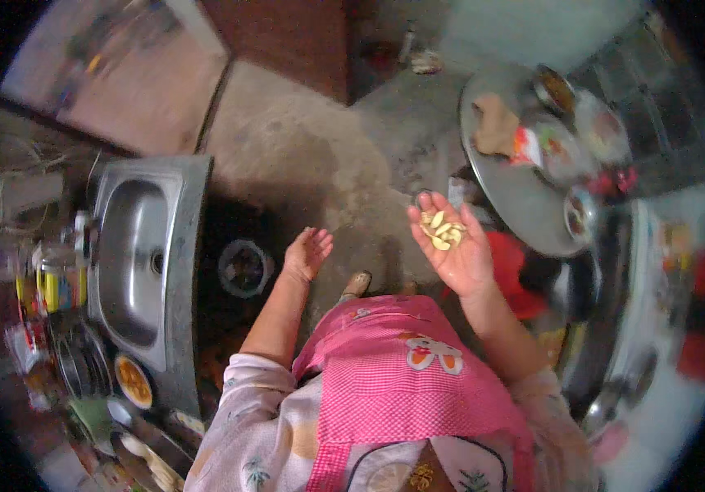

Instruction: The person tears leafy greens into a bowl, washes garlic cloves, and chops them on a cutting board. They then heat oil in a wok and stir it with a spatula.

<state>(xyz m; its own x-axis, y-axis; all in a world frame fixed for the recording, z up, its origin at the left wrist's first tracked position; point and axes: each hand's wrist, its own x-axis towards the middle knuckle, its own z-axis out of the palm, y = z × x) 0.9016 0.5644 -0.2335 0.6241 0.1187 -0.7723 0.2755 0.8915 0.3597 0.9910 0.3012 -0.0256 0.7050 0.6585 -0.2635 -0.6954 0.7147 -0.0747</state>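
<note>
In the cupped palm of my right hand [472, 255] lies a small heap of pale yellow pieces that look like peeled garlic cloves [443, 230]. The palm faces up, with the fingers pointing away from me. My left hand [308, 253] hangs in the air over the floor, loosely curled, and no object shows in it. It is apart from the sink counter [183, 277] on the left. Below both hands is the pink checked apron [383, 393] that I wear, with a rabbit patch on it.
A steel sink [134, 264] is set in the left counter, near a plate of orange food [133, 381]. Beneath the counter's edge stands a round bin [245, 268]. To the right, a round table [506, 197] carries dishes and bags, beside a red stool [506, 277]. Concrete floor [291, 135] stretches ahead.
</note>
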